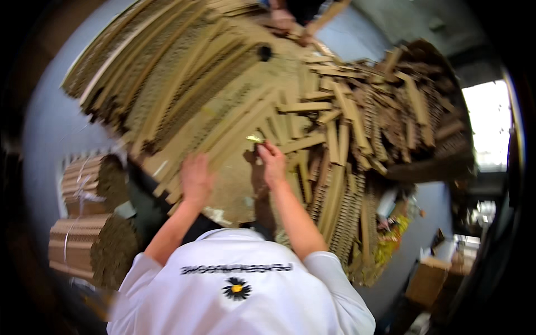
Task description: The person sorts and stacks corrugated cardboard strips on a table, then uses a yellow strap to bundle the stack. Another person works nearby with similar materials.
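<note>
Just now the right hand (272,162) pinches a small pale scrap (254,138) at its fingertips, while the left hand (195,178) lies spread flat on cardboard strips (234,117).

Another person's hands (290,22) cut off at top edge; cardboard strips (223,89) motion-blurred.

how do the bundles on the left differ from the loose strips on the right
The tied bundles are strapped into neat blocks, ends aligned; the loose strips lie crisscrossed in a heap. The bundles sit away from both hands; the strips lie just beyond the right hand. Both are brown corrugated cardboard.
</note>
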Demonstrator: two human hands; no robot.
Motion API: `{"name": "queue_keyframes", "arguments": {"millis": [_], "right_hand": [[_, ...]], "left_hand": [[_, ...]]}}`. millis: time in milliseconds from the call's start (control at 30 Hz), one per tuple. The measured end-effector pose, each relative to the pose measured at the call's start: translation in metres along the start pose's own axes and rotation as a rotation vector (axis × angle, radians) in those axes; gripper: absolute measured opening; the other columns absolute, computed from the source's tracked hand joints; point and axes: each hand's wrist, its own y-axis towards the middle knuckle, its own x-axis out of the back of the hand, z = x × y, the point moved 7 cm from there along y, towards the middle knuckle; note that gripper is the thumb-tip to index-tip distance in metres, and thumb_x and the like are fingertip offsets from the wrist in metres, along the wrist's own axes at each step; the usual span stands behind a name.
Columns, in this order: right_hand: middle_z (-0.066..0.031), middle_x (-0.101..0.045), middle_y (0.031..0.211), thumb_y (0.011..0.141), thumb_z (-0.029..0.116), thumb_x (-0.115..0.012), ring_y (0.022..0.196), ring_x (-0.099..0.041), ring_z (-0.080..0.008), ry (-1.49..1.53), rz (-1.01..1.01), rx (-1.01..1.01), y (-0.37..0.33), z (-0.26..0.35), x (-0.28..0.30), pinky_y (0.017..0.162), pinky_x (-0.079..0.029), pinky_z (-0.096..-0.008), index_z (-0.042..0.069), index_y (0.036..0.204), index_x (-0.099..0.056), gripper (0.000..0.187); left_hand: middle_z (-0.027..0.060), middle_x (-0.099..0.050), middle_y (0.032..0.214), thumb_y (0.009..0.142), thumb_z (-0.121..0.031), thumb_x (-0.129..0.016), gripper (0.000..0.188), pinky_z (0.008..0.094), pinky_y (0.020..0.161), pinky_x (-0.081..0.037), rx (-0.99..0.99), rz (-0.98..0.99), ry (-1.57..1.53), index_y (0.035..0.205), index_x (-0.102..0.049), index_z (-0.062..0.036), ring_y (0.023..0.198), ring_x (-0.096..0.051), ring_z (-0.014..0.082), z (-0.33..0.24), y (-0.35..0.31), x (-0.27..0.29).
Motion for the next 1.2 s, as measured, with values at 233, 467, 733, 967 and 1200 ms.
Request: {"name": "queue_keyframes", "arguments": {"millis": [233,467,733,967,1200], "right_hand": [[-0.0090,-0.068,0.124,0.092,0.011,-0.075,0.097,-0.065,-0.0125,-0.047,-0.073,0.004,0.006,0.026,0.044,0.087,-0.053,-0.0277,-0.002,0.114,-0.070,0.025],[-0.0075,-0.069,0.109,0.099,0.010,-0.066,0.094,-0.067,-0.0188,0.233,-0.109,0.144,-0.049,0.063,0.061,0.083,-0.058,-0.0345,0.004,0.112,-0.067,0.014],[-0.0043,-0.070,0.101,0.097,0.007,-0.069,0.088,-0.065,-0.0135,-0.219,0.075,0.150,-0.045,0.065,0.023,0.082,-0.054,-0.0281,0.000,0.112,-0.068,0.017],[0.0002,-0.069,0.096,0.092,0.002,-0.074,0.087,-0.061,-0.0071,-0.322,0.262,0.210,0.012,0.077,-0.083,0.082,-0.049,-0.0215,0.000,0.106,-0.072,0.015],[0.0002,-0.066,0.099,0.089,0.001,-0.076,0.089,-0.060,-0.0090,-0.603,0.472,0.262,0.035,0.063,-0.149,0.082,-0.048,-0.0234,0.000,0.102,-0.071,0.014]], "left_hand": [[0.0164,-0.062,0.110,0.078,0.002,-0.069,0.049,0.0468,0.083,-0.049,-0.111,-0.217,-0.193,0.126,-0.063,-0.0025,0.099,-0.059,0.0384,-0.011,0.011,0.041],[0.0117,-0.062,0.104,0.077,-0.005,-0.073,0.046,0.0433,0.079,-0.049,-0.108,-0.039,-0.256,0.123,-0.065,-0.0069,0.095,-0.060,0.0335,-0.032,-0.058,0.027],[0.0164,-0.052,0.132,0.072,-0.020,-0.084,0.072,0.0526,0.097,-0.040,0.048,-0.129,-0.198,0.135,-0.054,-0.0043,0.117,-0.051,0.0383,-0.020,-0.012,0.044],[0.0158,-0.051,0.144,0.088,-0.038,-0.071,0.068,0.0533,0.109,-0.036,0.299,-0.175,0.039,0.141,-0.050,-0.0008,0.130,-0.046,0.0364,0.041,0.034,0.018],[0.0120,-0.057,0.114,0.081,-0.007,-0.071,0.030,0.0457,0.095,-0.046,0.223,-0.062,-0.120,0.109,-0.061,-0.0049,0.110,-0.057,0.0326,0.071,0.033,0.002]]}}
